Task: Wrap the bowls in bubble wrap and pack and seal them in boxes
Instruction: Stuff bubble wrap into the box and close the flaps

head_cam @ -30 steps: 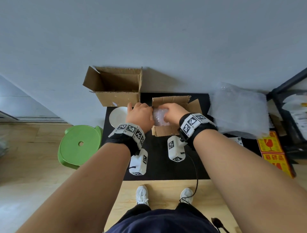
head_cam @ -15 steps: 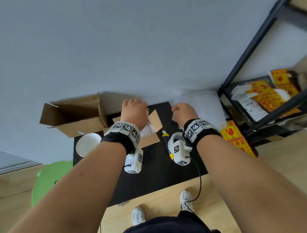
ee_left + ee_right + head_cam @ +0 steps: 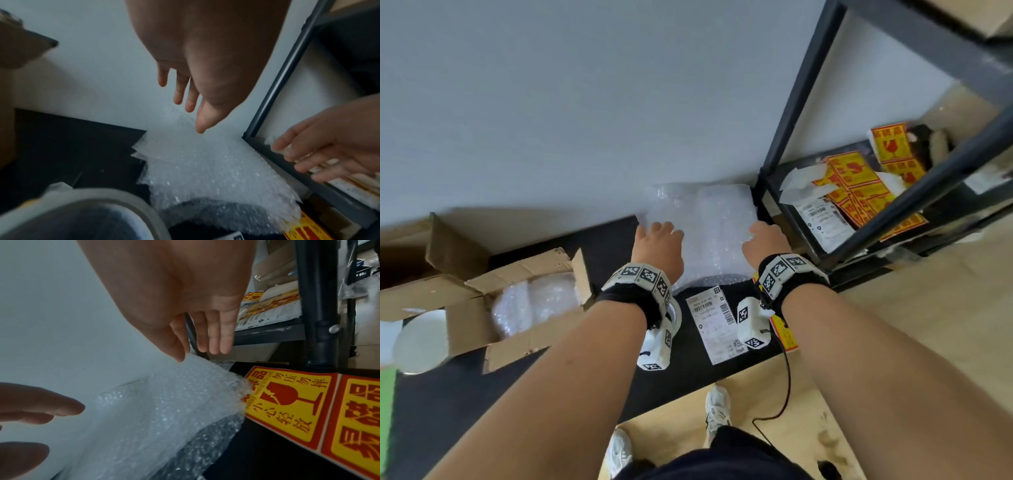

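Note:
A stack of bubble wrap sheets (image 3: 709, 226) lies on the black table (image 3: 524, 387) against the wall. My left hand (image 3: 659, 240) hovers over its left side with fingers straight (image 3: 190, 97), holding nothing. My right hand (image 3: 765, 240) hovers over the stack's right edge (image 3: 185, 386), fingers straight and empty. To the left, a small open cardboard box (image 3: 530, 301) holds a bowl wrapped in bubble wrap (image 3: 534, 301). A bare white bowl (image 3: 421, 342) sits at the far left.
A larger open box (image 3: 421, 267) stands at the back left. A shipping label (image 3: 714, 322) and yellow fragile stickers (image 3: 292, 404) lie on the table. A roll of tape (image 3: 86, 214) is near my left wrist. A black metal shelf (image 3: 893, 212) with stickers stands to the right.
Both hands left the small box with the wrapped bowl and moved right to the bubble wrap stack. The head view swung right, toward the shelf.

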A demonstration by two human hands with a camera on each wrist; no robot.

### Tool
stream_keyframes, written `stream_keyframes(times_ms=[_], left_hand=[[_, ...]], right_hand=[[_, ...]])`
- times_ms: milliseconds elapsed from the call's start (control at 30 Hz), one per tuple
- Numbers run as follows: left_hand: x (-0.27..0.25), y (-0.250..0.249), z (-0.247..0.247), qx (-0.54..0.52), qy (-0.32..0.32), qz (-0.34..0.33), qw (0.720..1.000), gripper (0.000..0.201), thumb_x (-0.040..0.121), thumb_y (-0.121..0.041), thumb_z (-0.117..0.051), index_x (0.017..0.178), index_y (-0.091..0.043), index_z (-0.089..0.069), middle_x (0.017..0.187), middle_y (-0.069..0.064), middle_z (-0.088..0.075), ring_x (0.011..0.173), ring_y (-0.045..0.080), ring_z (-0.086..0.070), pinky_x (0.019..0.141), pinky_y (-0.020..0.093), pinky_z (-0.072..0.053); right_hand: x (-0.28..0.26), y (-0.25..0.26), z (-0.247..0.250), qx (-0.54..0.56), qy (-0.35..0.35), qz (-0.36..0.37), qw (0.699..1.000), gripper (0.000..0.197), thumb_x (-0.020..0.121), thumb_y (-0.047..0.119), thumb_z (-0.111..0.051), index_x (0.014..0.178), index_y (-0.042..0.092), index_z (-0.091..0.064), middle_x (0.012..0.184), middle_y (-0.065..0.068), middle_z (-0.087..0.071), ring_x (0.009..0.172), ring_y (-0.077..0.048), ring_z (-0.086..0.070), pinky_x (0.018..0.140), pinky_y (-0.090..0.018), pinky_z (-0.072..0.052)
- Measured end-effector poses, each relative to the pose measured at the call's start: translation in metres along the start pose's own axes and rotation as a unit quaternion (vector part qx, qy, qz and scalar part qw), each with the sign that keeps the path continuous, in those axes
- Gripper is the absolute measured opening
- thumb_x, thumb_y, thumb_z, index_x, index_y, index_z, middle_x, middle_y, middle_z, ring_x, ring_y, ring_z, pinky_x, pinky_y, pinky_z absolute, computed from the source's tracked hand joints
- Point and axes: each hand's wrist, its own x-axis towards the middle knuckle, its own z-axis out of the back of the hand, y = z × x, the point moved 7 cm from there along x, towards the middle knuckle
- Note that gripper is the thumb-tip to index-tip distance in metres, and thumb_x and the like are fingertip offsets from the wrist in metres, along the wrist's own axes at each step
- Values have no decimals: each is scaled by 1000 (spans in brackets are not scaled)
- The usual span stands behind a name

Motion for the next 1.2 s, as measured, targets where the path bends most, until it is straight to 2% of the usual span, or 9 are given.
stream_keyframes(times_ms=[133, 267, 367, 533, 633, 800, 1000, 1100, 1200], left_hand=[[11, -23, -24, 25, 69, -2, 997, 54, 93, -24, -50, 145, -23, -36, 154, 1, -30, 142, 22, -24, 117, 49, -10], [12, -34, -41, 18, 143, 7, 990, 55, 96, -30, -48, 148, -25, -31, 159, 0, -22, 146, 20, -19, 117, 53, -1], [12, -37, -47, 9, 164, 19, 986, 55, 96, -28, -49, 148, -25, -32, 159, 0, -22, 144, 20, -23, 117, 52, -4], [12, -39, -50, -24, 181, 38, 983, 56, 96, -23, -47, 149, -26, -30, 160, -2, -19, 145, 19, -23, 119, 48, -12], [16, -36, -39, -41, 144, 49, 988, 54, 97, -19, -45, 149, -24, -31, 158, -1, -23, 142, 20, -28, 119, 46, -18], [35, -15, 19, -74, 9, 97, 992, 55, 93, -13, -47, 146, -13, -31, 148, 6, -39, 132, 25, -42, 109, 43, -37], [40, 14, 84, -165, -104, 160, 968, 76, 86, -16, -64, 150, -16, -21, 151, 8, -32, 134, 30, -36, 109, 43, -34], [39, 16, 92, -225, -105, 138, 959, 38, 87, -18, -62, 124, -23, -58, 137, 3, -51, 126, 26, -46, 106, 41, -37], [34, 18, 92, -313, -101, 158, 931, 10, 90, -20, -57, 94, -17, -65, 104, 7, -67, 99, 29, -61, 91, 39, -49]], right_hand=[[21, -17, -7, -9, 29, -24, 999, 39, 92, 18, -49, 130, 8, -49, 134, -18, -48, 121, -38, -49, 98, -44, -45], [33, -17, -16, -10, 66, -6, 998, 28, 90, 22, -55, 112, 4, -60, 117, -16, -62, 106, -35, -59, 80, -34, -47], [39, -16, -15, 7, 66, 2, 998, 24, 89, 22, -62, 104, 3, -63, 107, -14, -66, 98, -32, -63, 71, -30, -44], [42, -6, -4, 25, 41, 56, 997, 17, 91, 12, -57, 101, 2, -68, 104, -13, -68, 97, -30, -63, 82, -33, -52], [39, 4, 10, 68, 18, 100, 992, 13, 90, 3, -48, 93, 4, -61, 95, -13, -62, 91, -30, -59, 74, -34, -47], [37, 19, 40, 124, -10, 153, 980, 25, 89, 0, -44, 74, 18, -49, 78, -3, -53, 76, -23, -48, 67, -28, -36], [37, 29, 76, 141, -35, 159, 977, 35, 92, 5, -45, 62, 22, -42, 75, -3, -52, 76, -24, -50, 70, -27, -38], [34, 31, 88, 156, -51, 158, 974, 29, 94, 9, -46, 67, 20, -48, 82, -4, -55, 82, -25, -53, 74, -27, -40], [32, 23, 98, 181, -83, 122, 972, 13, 93, 11, -47, 95, 13, -60, 97, -5, -58, 94, -25, -56, 79, -28, -40]])
